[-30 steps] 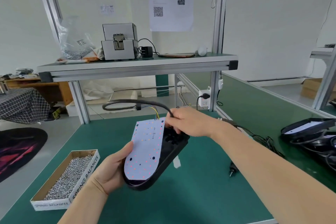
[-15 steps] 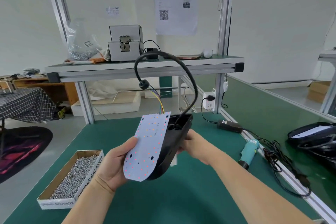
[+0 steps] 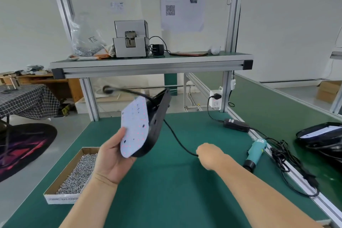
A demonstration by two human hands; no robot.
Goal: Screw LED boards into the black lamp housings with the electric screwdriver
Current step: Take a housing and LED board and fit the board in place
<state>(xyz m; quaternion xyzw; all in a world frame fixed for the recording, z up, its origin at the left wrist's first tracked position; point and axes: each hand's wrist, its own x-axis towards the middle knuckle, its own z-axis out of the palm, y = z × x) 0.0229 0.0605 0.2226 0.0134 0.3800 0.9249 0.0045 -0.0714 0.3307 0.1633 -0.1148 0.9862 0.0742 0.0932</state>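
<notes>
At the far left, a cardboard box [image 3: 74, 170] of loose screws is sitting on the green counter [image 3: 166, 200]. Just right of it, our left grip [image 3: 112, 155] is clasping the lower end of the black lamp housing [image 3: 157, 126] from beneath. Its thumb is pressing on the white LED board [image 3: 135, 127] lying against the housing's open face. Both are standing tilted in the air above the counter. A black cable [image 3: 177, 140] is running down from the housing to our right grip [image 3: 211, 155], which is clenching around it. Farther right, the teal electric screwdriver [image 3: 256, 151] is lying untouched near the counter's edge, and a second housing [image 3: 318, 131] is resting beyond.
</notes>
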